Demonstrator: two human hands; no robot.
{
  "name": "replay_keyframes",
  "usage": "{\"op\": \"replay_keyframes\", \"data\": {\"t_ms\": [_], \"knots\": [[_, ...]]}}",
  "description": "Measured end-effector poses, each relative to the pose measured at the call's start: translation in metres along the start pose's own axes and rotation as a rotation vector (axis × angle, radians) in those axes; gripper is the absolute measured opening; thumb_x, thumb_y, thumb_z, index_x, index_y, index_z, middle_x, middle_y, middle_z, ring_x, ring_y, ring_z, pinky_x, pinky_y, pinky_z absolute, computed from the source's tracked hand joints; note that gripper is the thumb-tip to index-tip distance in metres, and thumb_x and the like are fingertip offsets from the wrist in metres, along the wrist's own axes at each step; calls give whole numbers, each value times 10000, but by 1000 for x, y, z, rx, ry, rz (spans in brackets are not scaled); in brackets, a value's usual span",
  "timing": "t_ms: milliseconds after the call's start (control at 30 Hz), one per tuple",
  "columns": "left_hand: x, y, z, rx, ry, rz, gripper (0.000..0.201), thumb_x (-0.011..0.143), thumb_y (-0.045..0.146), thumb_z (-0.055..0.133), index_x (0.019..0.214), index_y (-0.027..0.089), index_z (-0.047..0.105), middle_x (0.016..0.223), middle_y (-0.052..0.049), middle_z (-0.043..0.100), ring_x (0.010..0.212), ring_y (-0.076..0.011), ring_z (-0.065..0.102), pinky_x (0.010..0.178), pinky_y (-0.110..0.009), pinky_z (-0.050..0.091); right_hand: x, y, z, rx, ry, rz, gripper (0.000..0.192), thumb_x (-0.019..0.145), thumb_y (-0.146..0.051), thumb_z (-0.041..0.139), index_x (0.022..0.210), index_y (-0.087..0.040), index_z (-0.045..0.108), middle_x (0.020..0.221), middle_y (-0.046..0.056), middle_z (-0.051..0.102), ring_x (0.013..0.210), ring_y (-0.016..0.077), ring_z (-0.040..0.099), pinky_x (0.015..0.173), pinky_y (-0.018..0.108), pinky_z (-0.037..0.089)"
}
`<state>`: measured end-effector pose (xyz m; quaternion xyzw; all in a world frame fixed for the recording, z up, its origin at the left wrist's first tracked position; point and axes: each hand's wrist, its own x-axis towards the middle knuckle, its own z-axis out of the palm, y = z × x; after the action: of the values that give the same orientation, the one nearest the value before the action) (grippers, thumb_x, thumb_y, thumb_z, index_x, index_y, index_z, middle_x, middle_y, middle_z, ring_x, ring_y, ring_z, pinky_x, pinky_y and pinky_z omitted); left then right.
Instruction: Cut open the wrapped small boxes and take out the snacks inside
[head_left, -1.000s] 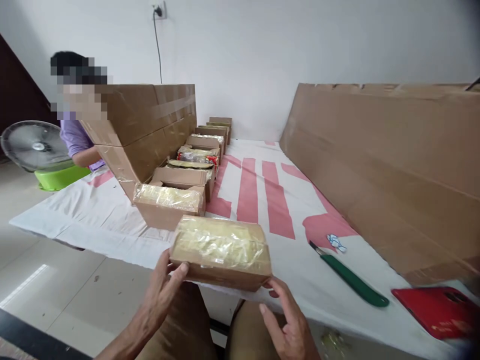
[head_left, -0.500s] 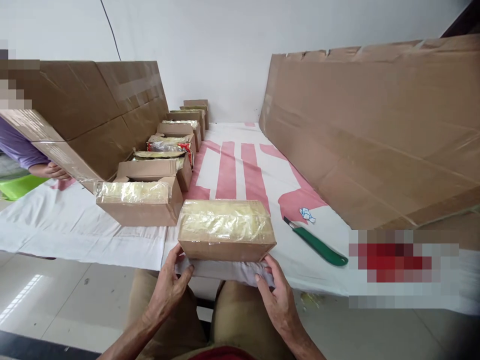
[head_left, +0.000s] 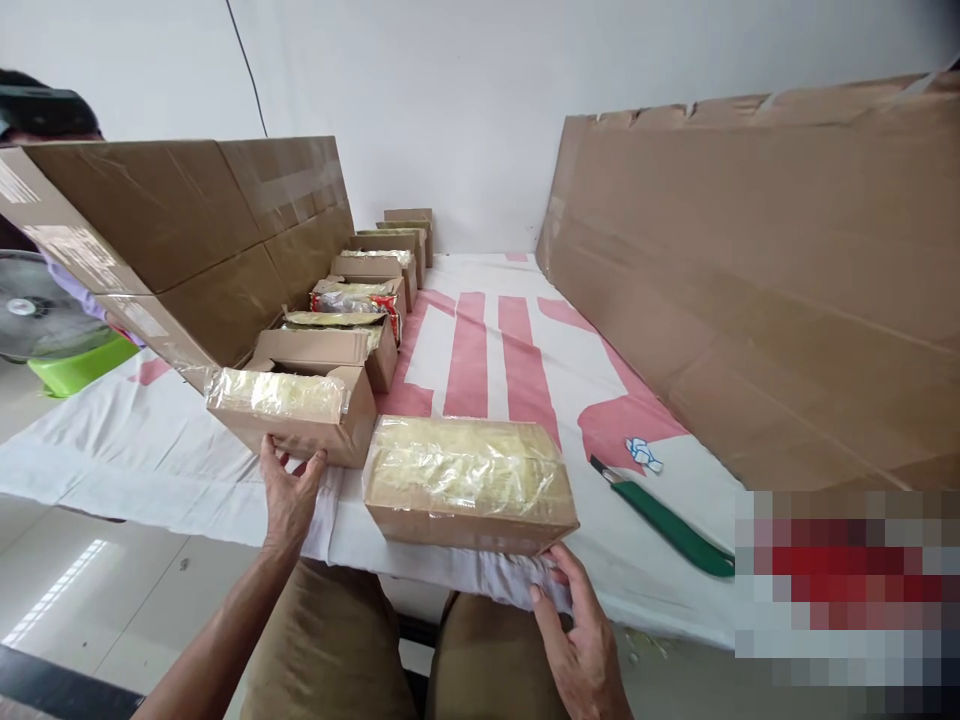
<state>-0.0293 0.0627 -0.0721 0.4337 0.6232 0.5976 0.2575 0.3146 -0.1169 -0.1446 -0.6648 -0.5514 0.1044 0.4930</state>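
Observation:
A brown cardboard box wrapped in clear plastic (head_left: 469, 483) lies at the near edge of the white and pink cloth (head_left: 480, 350). My right hand (head_left: 574, 625) touches the cloth's edge just under the box's right corner. My left hand (head_left: 289, 490) rests its fingertips against the front face of a second wrapped box (head_left: 292, 410) to the left. Behind that one, a row of similar boxes (head_left: 360, 300) runs back toward the wall.
A big cardboard sheet (head_left: 750, 280) leans along the right, another large carton (head_left: 187, 230) along the left. A green-handled knife (head_left: 664, 520) and a small wrapper (head_left: 641, 455) lie right of the box. A person (head_left: 45, 110), a fan (head_left: 30, 305) and a green basin (head_left: 79, 365) are at far left.
My left hand left the near box and moved forward to the second box on the left. The near box now lies on the cloth. My right hand slid down to the cloth's edge.

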Motion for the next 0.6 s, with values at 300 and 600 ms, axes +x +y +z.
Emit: {"op": "replay_keyframes", "data": {"t_ms": [300, 600], "knots": [[-46, -23, -9, 96, -90, -87, 825, 831, 522, 740, 1537, 216, 443, 1570, -214, 478, 1414, -380, 551, 1168, -569, 484, -3, 3, 0, -4, -10, 24, 420, 1011, -381, 554, 1374, -178, 619, 1245, 155, 754, 1042, 283, 767, 886, 379, 657], [-91, 23, -3, -69, -370, 82, 601, 943, 628, 565, 1392, 237, 641, 1466, -104, 633, 1386, -360, 557, 1202, -520, 432, 0, -18, -6, 15, -36, -16, 430, 966, -233, 548, 1387, -185, 622, 1320, 143, 736, 1199, 281, 725, 1022, 414, 621]]}}
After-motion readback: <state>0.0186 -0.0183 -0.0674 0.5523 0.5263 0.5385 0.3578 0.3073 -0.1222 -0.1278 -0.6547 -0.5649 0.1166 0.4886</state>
